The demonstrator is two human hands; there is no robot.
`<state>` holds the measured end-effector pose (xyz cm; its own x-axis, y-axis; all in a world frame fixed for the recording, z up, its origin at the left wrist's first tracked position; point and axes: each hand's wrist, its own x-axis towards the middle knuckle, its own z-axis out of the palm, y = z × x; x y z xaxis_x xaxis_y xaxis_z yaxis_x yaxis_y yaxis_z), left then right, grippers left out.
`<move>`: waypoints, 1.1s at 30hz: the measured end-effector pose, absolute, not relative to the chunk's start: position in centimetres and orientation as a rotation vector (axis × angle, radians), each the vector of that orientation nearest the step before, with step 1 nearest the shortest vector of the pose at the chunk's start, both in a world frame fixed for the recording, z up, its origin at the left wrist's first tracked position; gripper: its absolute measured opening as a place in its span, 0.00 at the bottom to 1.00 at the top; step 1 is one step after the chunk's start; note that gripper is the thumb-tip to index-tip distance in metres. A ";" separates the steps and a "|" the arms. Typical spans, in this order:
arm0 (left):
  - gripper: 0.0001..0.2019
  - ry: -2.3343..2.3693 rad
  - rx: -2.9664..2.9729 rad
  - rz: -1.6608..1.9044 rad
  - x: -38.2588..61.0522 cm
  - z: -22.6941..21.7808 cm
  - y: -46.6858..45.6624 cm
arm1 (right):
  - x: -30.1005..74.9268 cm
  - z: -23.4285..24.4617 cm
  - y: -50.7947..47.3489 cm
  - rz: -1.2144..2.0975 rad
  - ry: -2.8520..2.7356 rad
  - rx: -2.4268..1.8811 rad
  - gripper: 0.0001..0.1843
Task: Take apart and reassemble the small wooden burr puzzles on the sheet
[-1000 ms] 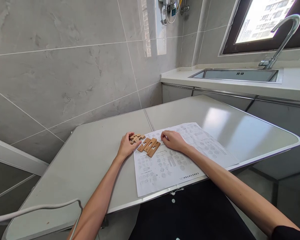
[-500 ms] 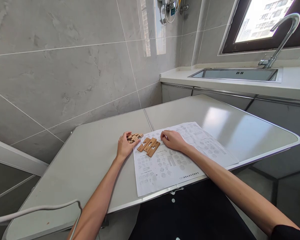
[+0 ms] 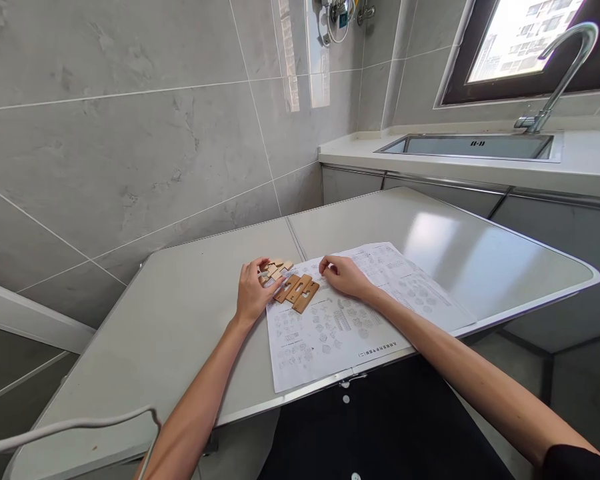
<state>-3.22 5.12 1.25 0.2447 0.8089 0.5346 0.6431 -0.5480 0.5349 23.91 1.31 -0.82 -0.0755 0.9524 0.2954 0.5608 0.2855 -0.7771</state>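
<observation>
My left hand (image 3: pixel 252 293) is curved around a cluster of pale notched wooden puzzle pieces (image 3: pixel 279 269), its thumb at the near side and its fingers at the far side. Part of the cluster is hidden behind the fingers. Just right of the thumb, several brown flat wooden pieces with cut-out slots (image 3: pixel 300 289) lie side by side on a printed sheet (image 3: pixel 330 363). My right hand (image 3: pixel 347 276) rests on the sheet to the right of these flat pieces, fingers curled in, with nothing visible in them.
The sheet, covered in small line diagrams, lies on a light folding table (image 3: pixel 190 320) with a seam across it. A pale cable (image 3: pixel 80 418) crosses the near left corner. Behind are a tiled wall, a counter with a sink (image 3: pixel 470 147) and a tap (image 3: pixel 570 73).
The pale pieces in my left hand have tilted and shifted slightly right, showing lighter faces. My left hand has turned a little with them. My right hand stays in nearly the same place.
</observation>
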 end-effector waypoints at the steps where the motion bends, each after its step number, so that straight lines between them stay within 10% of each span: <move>1: 0.26 1.326 2.317 1.173 -3.0 1.4 4.7 | 23.9 -0.7 1.3 0.710 -1.688 -1.335 0.08; 15: 0.25 0.814 2.599 0.880 0.5 2.1 0.7 | 24.0 1.2 0.5 1.744 -1.664 -0.713 0.27; 33: 0.28 0.949 2.509 1.042 0.5 1.8 1.0 | 23.9 0.4 0.8 1.820 -1.490 -0.715 0.23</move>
<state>0.52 0.97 1.80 0.5284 0.6597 0.5345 0.4708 -0.7515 0.4622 23.92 0.80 0.36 -0.6256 0.7801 0.0005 -0.1543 -0.1231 -0.9803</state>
